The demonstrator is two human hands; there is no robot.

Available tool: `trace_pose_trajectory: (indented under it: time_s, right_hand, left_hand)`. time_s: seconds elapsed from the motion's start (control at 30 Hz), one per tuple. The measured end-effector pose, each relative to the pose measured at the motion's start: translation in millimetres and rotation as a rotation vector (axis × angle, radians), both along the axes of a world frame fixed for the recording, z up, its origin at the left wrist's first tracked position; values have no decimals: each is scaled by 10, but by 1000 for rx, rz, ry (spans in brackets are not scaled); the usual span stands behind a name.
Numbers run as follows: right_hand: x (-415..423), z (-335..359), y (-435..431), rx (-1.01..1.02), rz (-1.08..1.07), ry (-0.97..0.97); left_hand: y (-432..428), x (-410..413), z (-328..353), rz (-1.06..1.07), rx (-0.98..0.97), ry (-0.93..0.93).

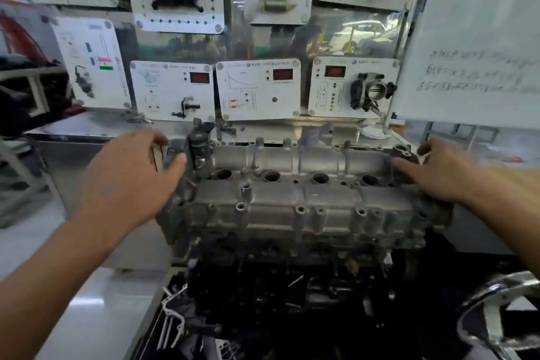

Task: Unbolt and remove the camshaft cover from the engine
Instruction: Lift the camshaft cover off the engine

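You've got the camshaft cover [292,193] still sitting on top of the engine [292,272], one hand at each end, so this looks like the lift-off.

Your left hand [128,178] is spread and released, with the thumb reaching in just beside the black part [200,140] bolted at that end. It's blurry, but it isn't holding anything. Your right hand [444,175] has its thumb lying on the right end of the cover and the fingers curving round the far side. I honestly can't tell if that's a real grasp yet or just contact.

Stuff that could bite you:

- The bolt bosses [300,209] along the near edge look hollow, but the far row is hard to read. One missed bolt and you'll be prying against it.
- If your right side comes up first while the left is still loose, the cover cocks and binds, probably worse if old sealant is holding it.
- Grab the black part as a handle and it could crack. Get your fingers on the casting instead.
- It looks greasy, so a slip drops it back onto the sealing face.

Also figure out where on the desk [87,130] behind the engine it's going to go.
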State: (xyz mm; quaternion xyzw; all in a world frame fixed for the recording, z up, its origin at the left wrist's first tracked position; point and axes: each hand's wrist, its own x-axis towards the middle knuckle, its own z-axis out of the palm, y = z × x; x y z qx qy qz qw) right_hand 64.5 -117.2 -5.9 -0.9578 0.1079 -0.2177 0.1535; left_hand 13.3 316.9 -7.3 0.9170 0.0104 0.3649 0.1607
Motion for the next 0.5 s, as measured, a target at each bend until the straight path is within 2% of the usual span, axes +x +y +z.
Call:
trace_pose_trajectory:
  time_s: [0.07,0.13,0.23,0.3,0.37,0.43,0.5]
  right_hand:
    - [186,4,27,-41,-69,66]
    - [323,-24,30,-88,-127,126]
    - [413,-60,-2,-220,-199,206]
    - [434,-65,-14,-265,-177,235]
    - [488,-52,-56,-289,-117,233]
    - [535,-36,-110,-231,-64,204]
    - [559,-43,-159,-190,-27,169]
  left_hand:
    - [15,225,89,82,-12,256]
    - [-17,417,87,24,-16,380]
    - [2,484,76,3,73,363]
    - [19,459,85,-23,121,315]
    - [13,470,138,-63,153,352]
    - [16,501,197,-125,65,436]
    - [18,528,264,-178,-139,521]
